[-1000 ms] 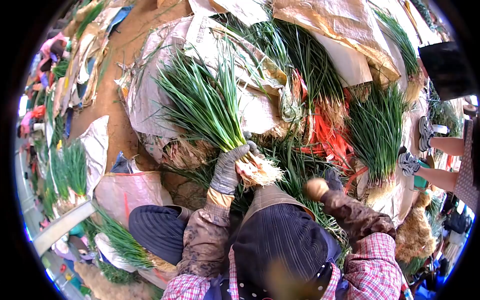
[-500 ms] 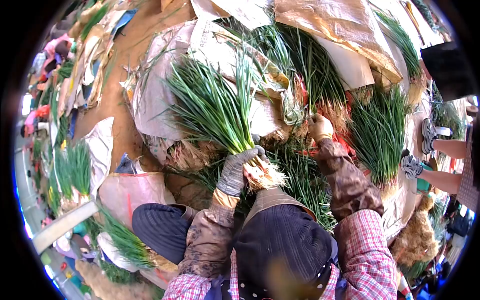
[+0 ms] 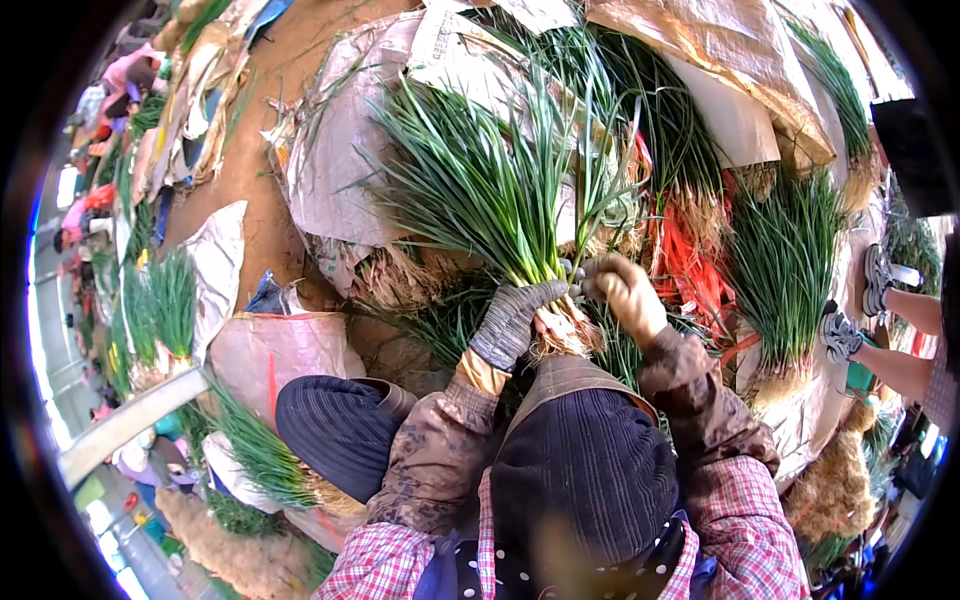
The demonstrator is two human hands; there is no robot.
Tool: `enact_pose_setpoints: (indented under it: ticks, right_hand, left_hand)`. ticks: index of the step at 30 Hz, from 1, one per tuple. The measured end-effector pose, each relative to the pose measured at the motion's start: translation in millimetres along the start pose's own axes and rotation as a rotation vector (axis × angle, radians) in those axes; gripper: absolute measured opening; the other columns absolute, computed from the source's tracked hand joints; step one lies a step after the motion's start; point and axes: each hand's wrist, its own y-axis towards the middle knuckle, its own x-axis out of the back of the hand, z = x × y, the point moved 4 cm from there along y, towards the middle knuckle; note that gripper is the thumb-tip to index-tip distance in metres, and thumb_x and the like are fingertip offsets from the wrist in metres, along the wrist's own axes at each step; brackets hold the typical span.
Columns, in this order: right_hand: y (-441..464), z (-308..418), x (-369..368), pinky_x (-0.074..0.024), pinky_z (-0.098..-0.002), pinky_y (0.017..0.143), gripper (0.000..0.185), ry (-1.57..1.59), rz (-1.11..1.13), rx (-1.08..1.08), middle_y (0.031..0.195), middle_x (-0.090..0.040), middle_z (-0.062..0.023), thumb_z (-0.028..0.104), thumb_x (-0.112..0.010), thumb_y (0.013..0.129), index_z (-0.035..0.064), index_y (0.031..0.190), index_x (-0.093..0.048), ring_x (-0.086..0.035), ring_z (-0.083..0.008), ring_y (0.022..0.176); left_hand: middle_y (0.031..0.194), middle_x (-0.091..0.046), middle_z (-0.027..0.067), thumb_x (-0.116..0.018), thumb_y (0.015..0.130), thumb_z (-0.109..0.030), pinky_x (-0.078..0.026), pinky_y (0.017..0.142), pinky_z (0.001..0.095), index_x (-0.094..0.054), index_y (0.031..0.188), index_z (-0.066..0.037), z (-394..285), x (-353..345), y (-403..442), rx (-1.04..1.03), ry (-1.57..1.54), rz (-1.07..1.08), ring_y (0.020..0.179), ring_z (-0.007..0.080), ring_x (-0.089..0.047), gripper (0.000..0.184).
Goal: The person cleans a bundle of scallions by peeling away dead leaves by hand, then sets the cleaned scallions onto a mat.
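Green bunch (image 3: 495, 185) is held by left hand (image 3: 515, 322), fingers wrapped | right hand (image 3: 627, 294) beside it, fingers curled (pinching can't be told)

Pink plaid sleeves (image 3: 745, 510) — brown mottled cuffs (image 3: 435, 445) — striped trousers (image 3: 590, 470).

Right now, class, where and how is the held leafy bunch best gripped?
I'd grip the leafy bunch around its narrow base, just above the roots, from the left, as the left hand does. The stalks gather there, while the leaves fan wide and would likely bend.
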Motion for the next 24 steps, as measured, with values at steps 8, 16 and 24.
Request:
enact_pose_setpoints:
  ticks: [8, 16, 24]
  right_hand:
    - [37, 15, -26, -0.0484, -0.028, 0.079, 0.031, 0.235, -0.177, -0.215, 0.094, -0.067, -0.0081, 0.022, -0.065, 0.088, -0.0029, 0.107, -0.063, -0.061, -0.0139, 0.086]
    - [17, -5, -40, -0.0495, -0.0233, 0.06, 0.017, 0.691, -0.287, -0.291, 0.085, -0.066, -0.0039, 0.005, -0.059, 0.089, 0.0022, 0.104, -0.064, -0.059, -0.0093, 0.069]
    - [39, -25, -33, -0.0524, -0.0298, 0.057, 0.02, 0.865, -0.219, -0.372, 0.095, -0.063, -0.0131, 0.0, -0.047, 0.092, -0.0012, 0.112, -0.053, -0.06, -0.0175, 0.071]
  left_hand:
    - [0.091, -0.064, 0.0039, -0.072, 0.077, -0.007, -0.051, 0.068, 0.0249, -0.06, 0.104, -0.001, 3, 8, -1, -0.043, 0.02, -0.073, 0.077, 0.0137, -0.061, 0.03]
    - [0.094, -0.065, 0.0064, -0.07, 0.078, -0.007, -0.052, 0.072, 0.0271, -0.06, 0.106, 0.0, 3, 7, 1, -0.069, -0.099, -0.048, 0.081, 0.0161, -0.063, 0.031]
    - [0.095, -0.065, 0.012, -0.072, 0.078, -0.015, -0.054, 0.074, 0.0314, -0.055, 0.111, 0.002, -1, 1, -1, -0.092, -0.081, 0.031, 0.083, 0.0206, -0.063, 0.04]
